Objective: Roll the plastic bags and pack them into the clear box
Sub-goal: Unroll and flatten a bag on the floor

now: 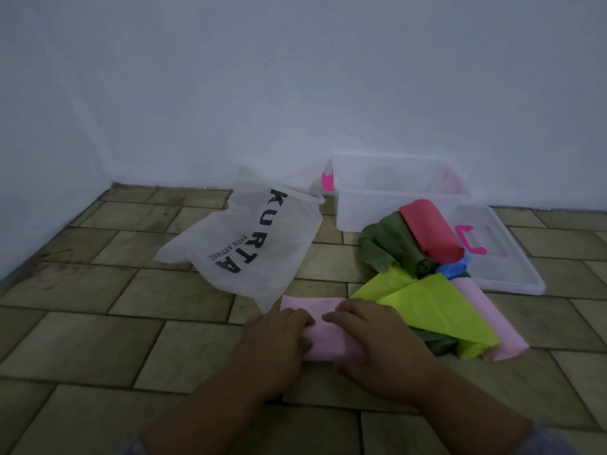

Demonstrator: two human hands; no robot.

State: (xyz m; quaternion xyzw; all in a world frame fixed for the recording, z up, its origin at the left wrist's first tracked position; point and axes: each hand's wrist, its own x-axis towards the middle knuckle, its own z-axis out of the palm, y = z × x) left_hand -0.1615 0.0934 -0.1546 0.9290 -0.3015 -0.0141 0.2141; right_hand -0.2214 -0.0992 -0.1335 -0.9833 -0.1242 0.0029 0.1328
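Rolling time, on the floor (131, 323) well in front of the clear box (394, 208). Left hand (276, 336) and right hand (377, 336) close together, side by side, fingers bent over a pink bag (323, 326) and holding it, with the near part rolled up fat and the far part flat, pointing toward the box. Looks like the middle of the job for this bag. Next, most likely: push the roll on toward the box, tight and even, so as not to let it spring open, then lift it and drop it in. Just in front of the box, at its right corner: a heap of bags (427, 280), with a red roll (430, 229) on top, a dark green bag (387, 244), a bit of blue (455, 269), a lime bag (437, 310) spread flat and a pale pink roll (486, 320). Left of the box, a big white bag (249, 238) with black letters, not rolled yet. Right of the box, flat on the floor, its lid (505, 261) with a pink clip (469, 239). Inside the box: maybe something faint and pink at the far right, too foggy to tell. Seems nearly empty, so most of the packing yet to do.
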